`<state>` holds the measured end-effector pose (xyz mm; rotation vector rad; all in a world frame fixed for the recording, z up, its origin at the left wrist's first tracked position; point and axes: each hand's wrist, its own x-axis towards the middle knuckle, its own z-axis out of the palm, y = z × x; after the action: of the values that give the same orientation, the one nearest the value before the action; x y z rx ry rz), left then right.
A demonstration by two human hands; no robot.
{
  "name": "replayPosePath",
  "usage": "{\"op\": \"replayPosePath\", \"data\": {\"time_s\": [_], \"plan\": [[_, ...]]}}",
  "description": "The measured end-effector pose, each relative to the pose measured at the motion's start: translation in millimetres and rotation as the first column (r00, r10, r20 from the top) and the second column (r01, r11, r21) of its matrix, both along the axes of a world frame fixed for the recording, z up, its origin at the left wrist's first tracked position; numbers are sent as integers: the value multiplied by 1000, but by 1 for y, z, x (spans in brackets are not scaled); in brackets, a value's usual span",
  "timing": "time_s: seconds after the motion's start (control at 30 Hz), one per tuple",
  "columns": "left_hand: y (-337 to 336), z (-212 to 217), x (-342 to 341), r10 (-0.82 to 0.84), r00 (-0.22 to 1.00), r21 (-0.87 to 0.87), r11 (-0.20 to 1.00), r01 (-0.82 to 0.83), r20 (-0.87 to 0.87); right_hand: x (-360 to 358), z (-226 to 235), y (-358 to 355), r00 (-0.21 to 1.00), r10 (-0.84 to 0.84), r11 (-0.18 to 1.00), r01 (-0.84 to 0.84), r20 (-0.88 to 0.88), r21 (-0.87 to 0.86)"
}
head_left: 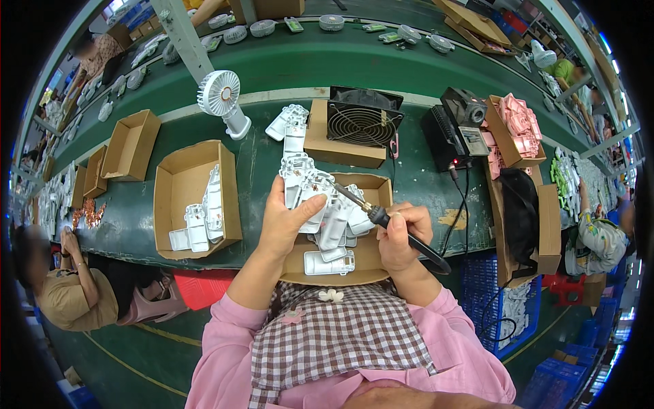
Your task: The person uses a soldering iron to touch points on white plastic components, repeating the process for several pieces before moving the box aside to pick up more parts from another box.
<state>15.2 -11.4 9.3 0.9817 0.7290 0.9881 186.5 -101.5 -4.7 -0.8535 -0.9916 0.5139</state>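
Observation:
My left hand [285, 219] is closed on a white plastic fan housing [296, 178], its thumb lying across the parts. In my right hand [403, 240] is a soldering iron [426, 251] with a black handle. The iron's tip points up and left, close to the housing; whether it touches cannot be made out. Below both hands sits an open cardboard box [300, 264] with several loose white housings [328, 263] in it. More white housings [294, 136] lie in a row on the green bench beyond my left hand.
A second cardboard box [178, 160] stands left, holding white parts. Behind are a white handheld fan [221, 95], a black cooling fan [362, 123] and a black soldering station [443, 136] with a cable. Pink parts [519, 129] fill a box at right. Co-workers sit on both sides.

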Motion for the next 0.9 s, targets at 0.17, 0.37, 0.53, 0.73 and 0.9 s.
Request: {"op": "replayPosePath", "data": {"time_s": [0.17, 0.37, 0.53, 0.73, 0.9], "plan": [[2, -6, -2, 60, 998, -23, 998, -61, -19, 0, 2, 0, 999, -1, 999, 2, 33, -44], [1, -5, -1, 154, 970, 135, 982, -129, -187, 2, 0, 4, 978, -28, 992, 52, 207, -114], [1, -3, -1, 187, 961, 165, 974, -154, -202, 0, 2, 5, 979, -29, 989, 58, 200, -137], [0, -2, -1, 196, 956, 174, 972, -159, -220, 0, 0, 4, 987, -21, 984, 49, 158, -171], [1, -4, -1, 189, 961, 174, 973, -154, -202, 2, 0, 5, 971, -3, 985, 43, 241, -165]]}}
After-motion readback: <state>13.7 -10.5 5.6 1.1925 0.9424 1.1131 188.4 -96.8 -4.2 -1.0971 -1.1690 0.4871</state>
